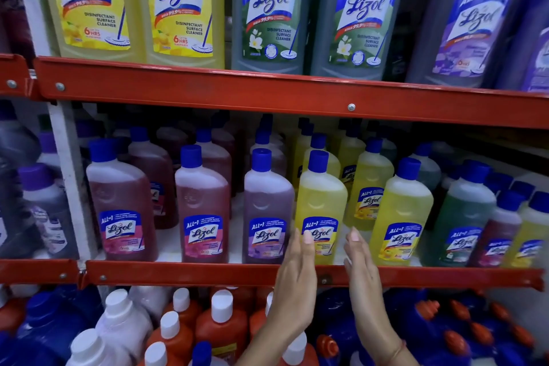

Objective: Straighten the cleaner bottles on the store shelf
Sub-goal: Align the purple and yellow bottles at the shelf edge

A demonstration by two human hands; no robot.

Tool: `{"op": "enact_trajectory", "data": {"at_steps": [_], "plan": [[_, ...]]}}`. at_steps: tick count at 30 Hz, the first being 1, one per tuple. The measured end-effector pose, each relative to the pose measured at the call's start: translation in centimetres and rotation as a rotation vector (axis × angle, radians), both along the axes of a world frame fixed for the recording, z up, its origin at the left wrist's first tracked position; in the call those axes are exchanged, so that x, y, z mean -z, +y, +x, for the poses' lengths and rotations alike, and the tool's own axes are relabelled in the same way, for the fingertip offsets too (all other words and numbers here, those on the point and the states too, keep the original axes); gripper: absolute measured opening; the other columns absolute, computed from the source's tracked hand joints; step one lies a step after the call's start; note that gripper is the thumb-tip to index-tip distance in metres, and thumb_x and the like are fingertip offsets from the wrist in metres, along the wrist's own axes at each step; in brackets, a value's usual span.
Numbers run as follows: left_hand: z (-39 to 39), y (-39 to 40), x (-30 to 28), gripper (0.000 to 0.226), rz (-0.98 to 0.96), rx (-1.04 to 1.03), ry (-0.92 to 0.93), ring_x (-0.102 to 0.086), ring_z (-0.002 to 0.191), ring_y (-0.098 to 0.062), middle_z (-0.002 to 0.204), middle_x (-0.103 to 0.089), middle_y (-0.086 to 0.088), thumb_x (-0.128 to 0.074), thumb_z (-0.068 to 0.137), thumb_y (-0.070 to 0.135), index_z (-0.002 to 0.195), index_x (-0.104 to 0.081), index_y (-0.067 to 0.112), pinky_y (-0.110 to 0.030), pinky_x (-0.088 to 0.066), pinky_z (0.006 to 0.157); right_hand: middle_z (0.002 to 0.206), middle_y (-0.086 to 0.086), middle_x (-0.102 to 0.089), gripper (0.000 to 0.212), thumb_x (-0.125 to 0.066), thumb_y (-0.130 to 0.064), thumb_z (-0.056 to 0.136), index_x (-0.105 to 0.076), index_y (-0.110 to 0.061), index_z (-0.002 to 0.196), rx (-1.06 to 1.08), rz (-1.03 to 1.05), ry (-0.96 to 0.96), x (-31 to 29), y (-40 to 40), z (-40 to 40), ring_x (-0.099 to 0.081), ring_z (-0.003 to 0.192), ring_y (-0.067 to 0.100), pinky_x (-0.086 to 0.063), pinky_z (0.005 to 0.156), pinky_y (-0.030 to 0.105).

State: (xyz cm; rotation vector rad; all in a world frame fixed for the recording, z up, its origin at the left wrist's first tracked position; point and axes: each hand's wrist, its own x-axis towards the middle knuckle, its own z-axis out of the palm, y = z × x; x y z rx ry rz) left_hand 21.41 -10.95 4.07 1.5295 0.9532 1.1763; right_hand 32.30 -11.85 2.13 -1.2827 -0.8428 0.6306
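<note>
A yellow Lizol cleaner bottle [320, 196] with a blue cap stands upright at the front of the middle shelf, label facing out. My left hand [294, 270] is raised flat on its left side, fingertips touching its label. My right hand [361, 264] is held flat just right of the bottle, a small gap away from it. Both hands are open and hold nothing. A purple bottle [267, 205] stands to the left and another yellow bottle [401, 211] to the right. Two pink bottles [121, 202] [203, 205] stand further left.
The red shelf rail [208, 273] runs in front of the bottles' bases; another red rail [237, 92] is overhead, carrying large yellow, green and purple Lizol jugs [184, 9]. Green and mixed bottles [463, 217] crowd the right. Below are white-capped orange bottles [219, 327] and blue jugs [430, 330].
</note>
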Motion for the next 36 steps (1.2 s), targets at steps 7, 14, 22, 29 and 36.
{"op": "enact_trajectory", "data": {"at_steps": [7, 14, 22, 29, 36], "plan": [[1.1, 0.0, 0.1, 0.085, -0.029, -0.098, -0.125, -0.044, 0.13, -0.003, 0.144, -0.051, 0.009, -0.02, 0.075, 0.072, 0.143, -0.045, 0.027, -0.021, -0.029, 0.11, 0.147, -0.014, -0.049, 0.059, -0.035, -0.063, 0.092, -0.044, -0.036, 0.144, -0.121, -0.022, -0.047, -0.4, 0.0, 0.2, -0.043, 0.136, 0.004, -0.03, 0.118, 0.034], [1.5, 0.4, 0.4, 0.106, -0.09, -0.033, -0.189, -0.063, 0.109, 0.001, 0.116, -0.072, 0.008, -0.016, 0.056, 0.1, 0.124, -0.063, 0.032, -0.02, -0.047, 0.098, 0.128, -0.017, -0.062, 0.048, -0.036, -0.065, 0.09, -0.053, -0.044, 0.13, -0.103, -0.017, -0.006, -0.7, 0.0, 1.0, -0.054, 0.123, 0.002, -0.037, 0.105, 0.028], [1.2, 0.5, -0.2, 0.059, -0.181, -0.016, -0.239, -0.057, 0.091, 0.014, 0.087, -0.06, 0.033, -0.021, 0.062, 0.088, 0.092, -0.055, 0.049, -0.006, -0.04, 0.078, 0.137, -0.012, -0.058, 0.065, -0.028, -0.068, 0.087, -0.05, -0.033, 0.138, -0.129, -0.008, -0.017, -0.7, 0.0, 2.6, -0.051, 0.131, 0.007, -0.032, 0.112, 0.03], [1.0, 1.3, 0.4, 0.045, -0.19, -0.014, -0.247, -0.059, 0.095, 0.004, 0.083, -0.061, 0.031, -0.023, 0.069, 0.076, 0.081, -0.057, 0.049, -0.023, -0.038, 0.092, 0.131, -0.014, -0.057, 0.073, -0.024, -0.069, 0.086, -0.048, -0.029, 0.141, -0.107, -0.034, -0.033, -0.8, 0.0, 2.5, -0.052, 0.126, 0.007, -0.031, 0.11, 0.029], [-0.1, 1.8, 0.7, 0.098, -0.212, 0.094, -0.231, -0.053, 0.119, -0.003, 0.121, -0.057, 0.019, -0.023, 0.065, 0.088, 0.133, -0.055, 0.025, -0.025, -0.033, 0.108, 0.134, -0.01, -0.058, 0.073, -0.024, -0.071, 0.085, -0.049, -0.029, 0.14, -0.085, -0.019, -0.032, -0.9, 0.0, 2.0, -0.052, 0.129, 0.01, -0.032, 0.116, 0.037]]}}
